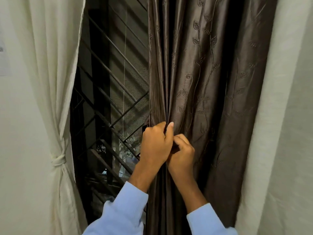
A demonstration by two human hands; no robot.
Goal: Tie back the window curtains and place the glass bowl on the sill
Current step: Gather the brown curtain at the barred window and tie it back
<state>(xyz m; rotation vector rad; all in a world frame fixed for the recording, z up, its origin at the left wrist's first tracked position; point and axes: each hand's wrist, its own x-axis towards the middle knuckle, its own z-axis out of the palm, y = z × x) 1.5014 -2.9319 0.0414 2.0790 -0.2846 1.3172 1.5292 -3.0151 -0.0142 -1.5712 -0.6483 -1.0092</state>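
Brown curtain (203, 82) hangs just right of the window grille (108, 102), with its left edge bunched in my hands. My left hand (155, 145) is clenched round the gathered folds at the edge nearest the grille, thumb up against the cloth. My right hand (182, 153) touches the left one on the side away from the grille, a little lower, fingers curled into the same folds.

Step in hand, as I read it: gather this panel for tying back.
- Fabric looks slick and satiny, so I expect pleats to slide out of a loose grip. Keep the left hand tight as the anchor.
- Feed further folds in with the right hand, working away from the grille until the full width is bunched.
- Pull the bundle sideways, not down, to spare the rail above (out of frame).
- No tie-back for this panel in view. Find one before letting go.

Cream curtain (55, 99) left of the grille is already tied; its knot (58, 161) sits low. Another cream panel (271, 133) hangs loose, far right of the grille.

Containers: none in view. Neither glass bowl nor sill shows, so I can't tell its place or contents.
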